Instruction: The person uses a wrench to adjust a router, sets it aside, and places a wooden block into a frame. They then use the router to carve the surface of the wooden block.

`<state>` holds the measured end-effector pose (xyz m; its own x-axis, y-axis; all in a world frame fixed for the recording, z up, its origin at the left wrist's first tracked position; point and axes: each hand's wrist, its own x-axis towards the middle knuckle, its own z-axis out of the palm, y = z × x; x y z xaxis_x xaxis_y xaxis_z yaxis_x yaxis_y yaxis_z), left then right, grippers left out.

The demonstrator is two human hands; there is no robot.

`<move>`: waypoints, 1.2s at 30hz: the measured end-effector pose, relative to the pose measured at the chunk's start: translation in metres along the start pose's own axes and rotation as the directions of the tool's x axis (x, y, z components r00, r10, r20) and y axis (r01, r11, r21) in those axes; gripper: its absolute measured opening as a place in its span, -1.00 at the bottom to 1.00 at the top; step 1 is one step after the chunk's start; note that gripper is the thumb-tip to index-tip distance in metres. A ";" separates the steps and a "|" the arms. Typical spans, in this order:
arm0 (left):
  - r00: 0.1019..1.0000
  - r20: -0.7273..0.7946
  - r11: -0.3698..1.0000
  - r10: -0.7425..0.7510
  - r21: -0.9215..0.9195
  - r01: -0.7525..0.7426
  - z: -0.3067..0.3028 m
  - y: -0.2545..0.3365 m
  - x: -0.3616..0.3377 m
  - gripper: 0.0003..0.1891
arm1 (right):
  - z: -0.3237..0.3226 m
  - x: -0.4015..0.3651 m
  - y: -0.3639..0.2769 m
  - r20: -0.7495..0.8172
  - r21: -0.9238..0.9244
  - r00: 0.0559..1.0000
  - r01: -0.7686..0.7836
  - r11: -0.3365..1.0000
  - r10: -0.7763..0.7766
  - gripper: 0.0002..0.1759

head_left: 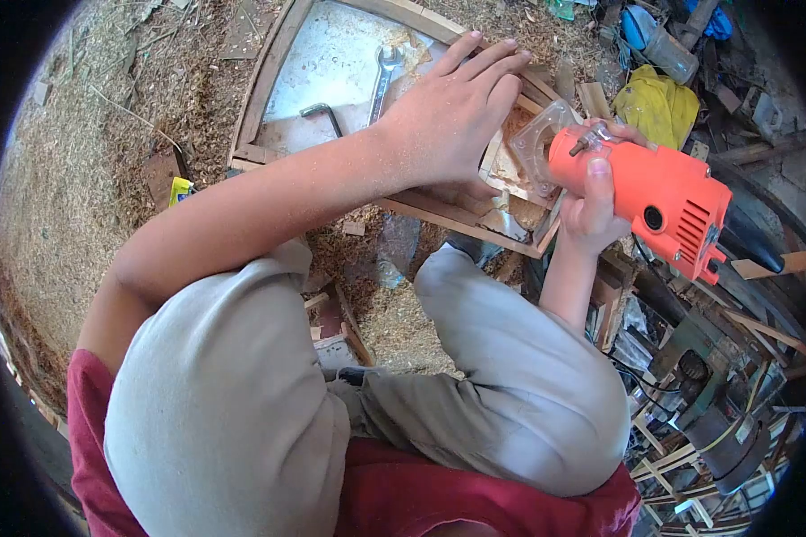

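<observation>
My left hand (452,121) lies flat over the wooden frame (269,76), fingers stretched out across its far edge and thumb pointing right. My right hand (591,210) is wrapped round an orange power tool (645,188), thumb on its near side. The tool is tilted, its clear plastic base (539,148) at the frame's right end, beside a pale wood piece (508,170). Its cutting tip is not visible. Inside the frame, on a whitish surface, lie a wrench (382,85) and a black hex key (324,115), left of my left hand.
Sawdust and shavings (179,98) cover the ground at left. A yellow cloth (658,106) and a clear container (670,55) are at upper right. Wood scraps, cables and a dark cylindrical machine part (730,443) crowd the right side. My bent knees (510,358) are below the frame.
</observation>
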<state>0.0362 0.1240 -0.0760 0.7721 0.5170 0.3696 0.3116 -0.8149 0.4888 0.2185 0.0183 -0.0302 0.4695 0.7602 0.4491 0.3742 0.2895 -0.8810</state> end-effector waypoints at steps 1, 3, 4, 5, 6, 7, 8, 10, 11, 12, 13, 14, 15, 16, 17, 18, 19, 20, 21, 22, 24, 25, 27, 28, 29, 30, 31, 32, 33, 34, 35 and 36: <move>1.000 0.002 1.000 0.000 -0.004 0.000 0.000 0.000 0.000 0.14 | 0.000 0.000 0.000 -0.003 0.007 1.000 -0.010 1.000 0.010 -0.40; 1.000 0.002 1.000 0.002 -0.002 -0.002 -0.001 0.000 0.000 0.13 | 0.001 0.000 -0.001 -0.010 0.022 0.999 -0.030 0.999 0.030 -0.40; 1.000 0.000 1.000 0.004 0.005 -0.004 -0.001 0.000 0.000 0.13 | 0.001 0.000 -0.002 0.006 0.022 0.999 -0.044 0.999 0.044 -0.40; 1.000 -0.002 1.000 0.007 0.011 -0.007 -0.001 0.001 0.000 0.12 | 0.000 0.001 -0.005 0.021 0.023 0.998 -0.058 0.998 0.058 -0.40; 1.000 -0.008 1.000 0.007 0.002 -0.007 -0.001 0.000 0.000 0.12 | 0.000 0.002 -0.006 0.037 0.024 0.997 -0.073 0.997 0.072 -0.39; 1.000 -0.014 1.000 0.007 -0.007 -0.007 -0.001 0.000 0.000 0.12 | 0.001 0.001 -0.006 0.025 0.029 0.998 -0.059 0.998 0.058 -0.39; 1.000 -0.020 1.000 0.007 -0.017 -0.007 -0.001 0.000 0.000 0.12 | 0.002 0.001 -0.006 0.012 0.034 0.999 -0.045 0.998 0.045 -0.39; 1.000 -0.013 1.000 0.011 -0.013 -0.011 -0.001 0.000 0.000 0.12 | 0.003 0.000 -0.006 0.011 0.033 0.999 -0.040 0.999 0.040 -0.39; 1.000 -0.009 1.000 0.012 -0.011 -0.012 -0.001 0.000 0.000 0.13 | 0.002 0.000 -0.007 0.023 0.028 0.999 -0.049 0.998 0.048 -0.39; 1.000 -0.011 1.000 0.014 -0.007 -0.014 -0.001 -0.001 0.000 0.13 | 0.002 0.000 -0.008 0.034 0.023 0.998 -0.058 0.998 0.057 -0.39; 1.000 -0.013 1.000 0.016 -0.004 -0.016 -0.001 -0.001 -0.001 0.13 | 0.002 0.000 -0.008 0.018 0.032 0.998 -0.054 0.998 0.053 -0.39; 1.000 -0.015 1.000 0.018 -0.001 -0.018 -0.001 -0.001 -0.001 0.13 | 0.003 0.000 -0.007 0.002 0.040 0.999 -0.049 0.998 0.049 -0.39; 1.000 -0.018 1.000 0.018 -0.006 -0.018 -0.001 -0.001 -0.001 0.14 | 0.004 0.000 -0.007 -0.014 0.049 0.999 -0.044 0.998 0.045 -0.38; 1.000 -0.021 1.000 0.017 -0.011 -0.018 -0.001 -0.001 -0.001 0.14 | 0.004 0.000 -0.007 -0.026 0.047 0.999 -0.044 0.998 0.045 -0.39; 1.000 -0.023 1.000 0.017 -0.015 -0.017 -0.001 -0.001 -0.001 0.14 | 0.003 -0.001 -0.006 -0.039 0.044 0.998 -0.045 0.998 0.046 -0.39; 1.000 -0.027 1.000 0.016 -0.016 -0.017 -0.001 -0.001 -0.001 0.15 | 0.003 -0.001 -0.006 -0.051 0.042 0.998 -0.045 0.998 0.047 -0.40; 0.999 -0.030 1.000 0.016 -0.017 -0.016 -0.001 -0.001 -0.001 0.15 | 0.000 -0.002 -0.003 -0.038 0.059 0.998 -0.039 0.997 0.041 -0.37; 0.999 -0.033 1.000 0.015 -0.017 -0.015 -0.001 -0.001 -0.001 0.15 | -0.005 -0.001 0.002 -0.025 0.078 0.999 -0.033 0.996 0.035 -0.34; 0.999 -0.031 1.000 0.014 -0.015 -0.015 -0.001 -0.001 -0.001 0.15 | -0.008 -0.001 0.004 -0.012 0.096 1.000 -0.028 0.995 0.029 -0.31; 1.000 -0.028 1.000 0.014 -0.013 -0.014 -0.002 -0.001 -0.001 0.16 | -0.009 -0.001 0.004 -0.012 0.089 1.000 -0.021 0.996 0.022 -0.31; 1.000 -0.024 1.000 0.012 -0.008 -0.013 -0.002 -0.001 -0.001 0.16 | -0.010 0.000 0.003 -0.011 0.077 1.000 -0.007 0.997 0.008 -0.31; 1.000 -0.022 1.000 0.012 -0.006 -0.012 -0.003 -0.001 -0.001 0.15 | -0.008 0.000 0.000 -0.030 0.070 0.999 -0.016 0.997 0.019 -0.35; 1.000 -0.025 1.000 0.011 -0.012 -0.011 -0.002 0.000 -0.001 0.15 | -0.001 0.000 -0.006 -0.068 0.056 0.997 -0.035 0.998 0.039 -0.42; 0.999 -0.031 1.000 0.010 -0.019 -0.010 -0.002 0.000 -0.001 0.15 | -0.002 0.000 -0.005 -0.067 0.041 0.997 -0.035 0.999 0.037 -0.40; 0.999 -0.036 1.000 0.008 -0.026 -0.009 -0.002 0.000 -0.001 0.15 | -0.004 -0.001 -0.004 -0.065 0.027 0.997 -0.034 0.999 0.036 -0.38; 0.999 -0.038 1.000 0.008 -0.025 -0.009 -0.002 0.000 -0.001 0.15 | -0.006 -0.001 -0.003 -0.063 0.014 0.997 -0.034 0.999 0.035 -0.36; 0.999 -0.041 1.000 0.007 -0.025 -0.008 -0.002 0.000 -0.002 0.15 | -0.007 -0.001 -0.002 -0.055 -0.003 0.998 -0.022 1.000 0.021 -0.35; 0.999 -0.043 1.000 0.007 -0.024 -0.008 -0.002 0.000 -0.002 0.15 | -0.008 -0.001 -0.002 -0.046 -0.019 0.999 -0.009 1.000 0.008 -0.33; 0.999 -0.040 1.000 0.007 -0.023 -0.008 -0.002 0.000 -0.002 0.14 | -0.009 -0.001 -0.002 -0.037 -0.037 0.999 0.003 0.999 -0.005 -0.31; 0.999 -0.038 1.000 0.007 -0.023 -0.008 -0.002 0.000 -0.002 0.14 | -0.010 -0.001 -0.002 -0.040 -0.036 0.999 0.003 0.999 -0.004 -0.30; 0.999 -0.035 1.000 0.007 -0.022 -0.007 -0.003 0.000 -0.002 0.14 | -0.011 -0.002 -0.002 -0.043 -0.036 0.999 0.002 0.999 -0.003 -0.30; 1.000 -0.030 1.000 0.004 -0.021 -0.005 -0.003 0.000 -0.002 0.14 | -0.011 -0.003 -0.002 -0.046 -0.034 0.999 0.001 0.999 -0.002 -0.30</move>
<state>0.0332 0.1238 -0.0745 0.7564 0.5211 0.3954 0.2962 -0.8118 0.5033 0.2251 0.0094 -0.0279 0.5050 0.7318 0.4576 0.4017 0.2699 -0.8751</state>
